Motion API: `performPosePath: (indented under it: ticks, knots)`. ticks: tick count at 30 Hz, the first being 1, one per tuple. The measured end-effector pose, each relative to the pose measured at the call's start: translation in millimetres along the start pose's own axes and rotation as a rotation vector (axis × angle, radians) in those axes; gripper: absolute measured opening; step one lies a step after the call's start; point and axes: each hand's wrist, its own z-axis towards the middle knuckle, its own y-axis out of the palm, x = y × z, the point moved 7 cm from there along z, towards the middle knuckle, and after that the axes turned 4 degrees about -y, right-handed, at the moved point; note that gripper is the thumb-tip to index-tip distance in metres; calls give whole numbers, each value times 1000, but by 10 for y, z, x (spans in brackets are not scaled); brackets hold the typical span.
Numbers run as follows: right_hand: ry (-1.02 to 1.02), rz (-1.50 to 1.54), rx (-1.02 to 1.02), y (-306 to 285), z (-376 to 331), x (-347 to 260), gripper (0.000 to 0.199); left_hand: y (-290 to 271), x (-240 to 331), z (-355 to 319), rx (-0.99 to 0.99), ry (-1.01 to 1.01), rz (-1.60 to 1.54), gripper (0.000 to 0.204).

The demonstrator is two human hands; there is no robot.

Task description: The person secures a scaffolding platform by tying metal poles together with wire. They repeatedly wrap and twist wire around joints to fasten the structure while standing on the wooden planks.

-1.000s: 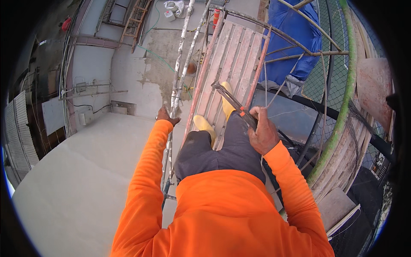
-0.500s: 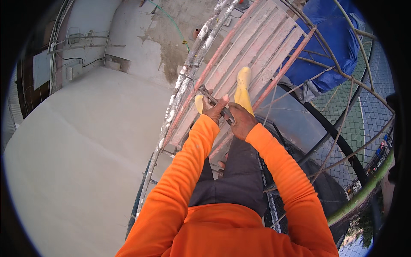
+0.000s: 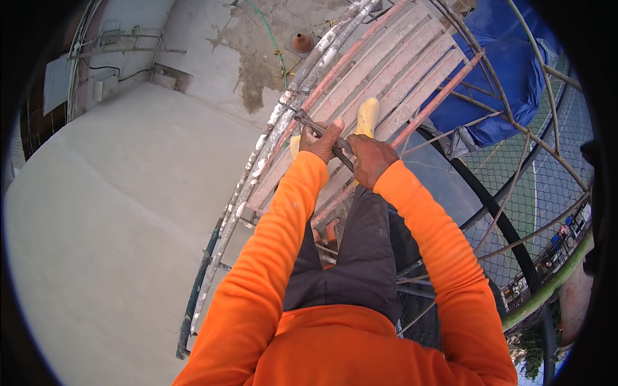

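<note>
My left hand (image 3: 318, 141) is closed round a dark metal tool that looks like a pair of pincers (image 3: 313, 124), its thumb lying along the top. On the handle end, my right hand (image 3: 373, 160) is wrapped with its knuckles up. The tool's head reaches a white-spattered metal pole (image 3: 275, 122), close to where a dark wire tie (image 3: 288, 107) goes round the paired poles. Whether the jaws touch the tie I cannot tell. Below my hands is a slatted pinkish platform (image 3: 393, 64), on which my yellow boots (image 3: 367, 114) stand, one mostly hidden.
A broad pale wall or slab surface (image 3: 122, 212) lies left of the poles. To the right are thin scaffold bars (image 3: 508, 103), a blue tarp (image 3: 496, 58) and chain-link fencing (image 3: 553, 186). A green hose (image 3: 269, 38) and an orange-brown cone (image 3: 300, 43) lie beyond the poles.
Both hands have moved slightly away from me with the pincers, bringing the tool's head up to the poles by the tie. My view has shifted, uncovering the cone.
</note>
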Motion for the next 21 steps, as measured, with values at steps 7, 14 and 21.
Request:
performPosePath:
  ticks: [7, 14, 21]
  knots:
    - [-168, -859, 695, 82, -316, -205, 65, 227, 156, -117, 268, -183, 22, 59]
    - [-409, -832, 261, -465, 621, 486, 89, 28, -139, -407, 88, -136, 105, 59]
    - [-548, -709, 185, -422, 1059, 815, 94, -517, -673, -665, 122, -204, 218, 63]
